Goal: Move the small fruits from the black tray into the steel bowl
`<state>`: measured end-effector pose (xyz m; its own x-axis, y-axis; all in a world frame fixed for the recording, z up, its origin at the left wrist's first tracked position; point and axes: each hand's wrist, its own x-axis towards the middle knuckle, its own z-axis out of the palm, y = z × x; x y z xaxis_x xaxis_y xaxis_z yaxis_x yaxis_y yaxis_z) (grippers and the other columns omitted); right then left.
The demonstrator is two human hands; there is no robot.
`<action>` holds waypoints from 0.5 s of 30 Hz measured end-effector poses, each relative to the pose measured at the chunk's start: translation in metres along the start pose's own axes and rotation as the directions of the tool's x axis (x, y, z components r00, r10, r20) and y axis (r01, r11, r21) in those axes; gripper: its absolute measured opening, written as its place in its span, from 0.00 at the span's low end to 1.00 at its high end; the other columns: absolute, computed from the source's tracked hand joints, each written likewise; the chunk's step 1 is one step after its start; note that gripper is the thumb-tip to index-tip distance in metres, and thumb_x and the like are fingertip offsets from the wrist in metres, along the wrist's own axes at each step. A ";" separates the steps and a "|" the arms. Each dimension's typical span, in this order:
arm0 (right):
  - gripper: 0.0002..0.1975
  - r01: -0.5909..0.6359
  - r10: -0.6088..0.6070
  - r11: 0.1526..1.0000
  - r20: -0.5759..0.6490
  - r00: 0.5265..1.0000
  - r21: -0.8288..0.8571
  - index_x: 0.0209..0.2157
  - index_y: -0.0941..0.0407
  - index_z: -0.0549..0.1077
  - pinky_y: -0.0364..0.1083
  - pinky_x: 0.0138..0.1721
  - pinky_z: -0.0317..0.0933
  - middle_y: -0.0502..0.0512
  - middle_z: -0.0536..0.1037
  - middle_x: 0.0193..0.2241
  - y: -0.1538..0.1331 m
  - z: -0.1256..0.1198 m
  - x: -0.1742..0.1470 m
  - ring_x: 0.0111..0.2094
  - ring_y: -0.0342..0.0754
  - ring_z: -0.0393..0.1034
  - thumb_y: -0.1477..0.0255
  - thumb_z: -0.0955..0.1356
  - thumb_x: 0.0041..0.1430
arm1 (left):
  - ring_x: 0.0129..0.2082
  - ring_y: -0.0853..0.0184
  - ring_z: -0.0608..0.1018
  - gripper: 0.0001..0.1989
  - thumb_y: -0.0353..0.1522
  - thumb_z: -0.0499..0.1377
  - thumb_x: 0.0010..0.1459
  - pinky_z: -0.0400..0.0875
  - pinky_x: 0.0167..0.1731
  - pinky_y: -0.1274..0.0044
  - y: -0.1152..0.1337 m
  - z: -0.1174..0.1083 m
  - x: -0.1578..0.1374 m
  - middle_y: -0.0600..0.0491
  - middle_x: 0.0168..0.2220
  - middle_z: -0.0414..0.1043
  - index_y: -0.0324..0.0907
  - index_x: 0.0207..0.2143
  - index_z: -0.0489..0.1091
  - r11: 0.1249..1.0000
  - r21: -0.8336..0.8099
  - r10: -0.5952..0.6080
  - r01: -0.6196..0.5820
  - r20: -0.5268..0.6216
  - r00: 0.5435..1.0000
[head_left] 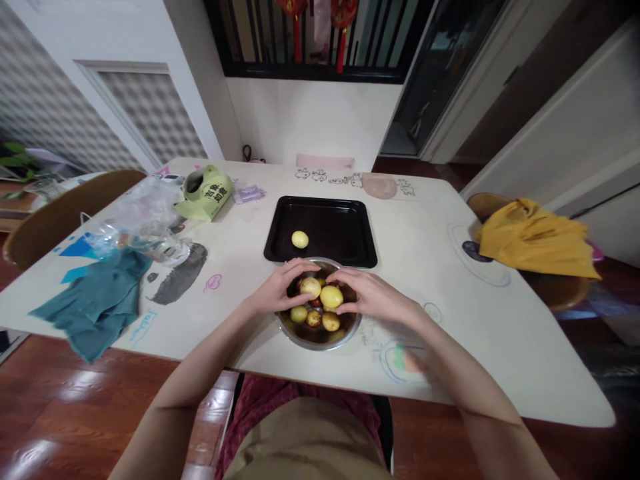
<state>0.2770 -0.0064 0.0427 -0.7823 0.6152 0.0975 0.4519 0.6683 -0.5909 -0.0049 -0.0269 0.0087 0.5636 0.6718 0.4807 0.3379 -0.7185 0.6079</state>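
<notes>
One round, shiny metal bowl (286,333) stands on the white desk (410,247) with coloured drawings, just in front of one rectangular black baking tray (345,230). Five oval yellow pieces of produce show clearly in the bowl: two upper ones, the pale-yellow oval (311,287) and the brighter yellow oval (331,297), with a row of three below. Other pieces, some brownish or reddish, lie partly hidden beneath and behind these, so the full count cannot be told. A single light-yellow oval piece (300,239) rests on the tray, towards its near left part.

Both hands reach into the bowl. The left hand (284,287) curves its grip around the pale-yellow oval, thumb at its lower edge; the right hand (369,293) curves around the brighter yellow oval. Some fingertips are hard to make out, and whether either grip is closed firmly I cannot tell.

Left on the desk are one teal cloth (100,300), one light-green container with black characters (207,193) and a tangle of clear plastic (145,207) whose pieces blur together. One mustard-yellow cloth (537,240) partly covers a chair at right.
</notes>
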 end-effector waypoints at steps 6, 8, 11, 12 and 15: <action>0.17 0.018 -0.016 1.000 -0.083 0.996 0.022 0.54 0.49 0.75 0.58 0.57 0.70 0.58 0.79 0.52 -0.001 -0.008 -0.004 0.55 0.58 0.75 0.60 0.73 0.67 | 0.60 0.58 0.76 0.15 0.34 0.52 0.75 0.71 0.63 0.60 -0.029 -0.010 0.000 0.42 0.57 0.74 0.43 0.59 0.70 0.990 0.102 -0.069 0.096 -0.241 0.968; 0.13 0.060 -0.051 0.997 -0.169 0.984 0.049 0.53 0.49 0.76 0.58 0.56 0.70 0.58 0.79 0.51 0.005 -0.003 -0.008 0.54 0.57 0.74 0.62 0.70 0.71 | 0.62 0.58 0.75 0.15 0.34 0.52 0.75 0.70 0.64 0.59 -0.047 -0.012 0.004 0.41 0.59 0.73 0.42 0.59 0.70 0.975 0.168 -0.090 0.144 -0.295 0.951; 0.11 0.083 -0.056 0.995 -0.380 0.923 0.054 0.52 0.49 0.75 0.60 0.57 0.70 0.59 0.79 0.51 0.025 0.014 -0.016 0.54 0.57 0.74 0.63 0.67 0.73 | 0.64 0.56 0.73 0.17 0.34 0.53 0.73 0.68 0.66 0.58 -0.076 -0.012 0.016 0.41 0.62 0.70 0.43 0.60 0.70 0.949 0.239 -0.127 0.208 -0.314 0.941; 0.10 0.067 -0.037 0.997 -0.456 0.889 0.048 0.51 0.49 0.75 0.61 0.57 0.70 0.59 0.79 0.51 0.033 0.020 -0.019 0.54 0.58 0.74 0.64 0.67 0.73 | 0.64 0.56 0.73 0.17 0.33 0.55 0.72 0.68 0.66 0.57 -0.085 -0.011 0.020 0.41 0.62 0.70 0.43 0.60 0.70 0.943 0.257 -0.133 0.211 -0.292 0.947; 0.10 0.003 0.018 0.999 -0.598 0.801 0.035 0.48 0.49 0.76 0.61 0.55 0.70 0.59 0.79 0.46 0.057 0.036 -0.025 0.51 0.58 0.75 0.65 0.64 0.74 | 0.60 0.53 0.75 0.19 0.33 0.59 0.67 0.70 0.63 0.56 -0.110 -0.006 0.036 0.41 0.60 0.72 0.42 0.59 0.72 0.926 0.303 -0.177 0.226 -0.179 0.968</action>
<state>0.3072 0.0010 -0.0221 -0.3624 0.7554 0.5459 0.4342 0.6551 -0.6183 -0.0267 0.0772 -0.0366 0.3503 0.8097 0.4708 0.6686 -0.5682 0.4798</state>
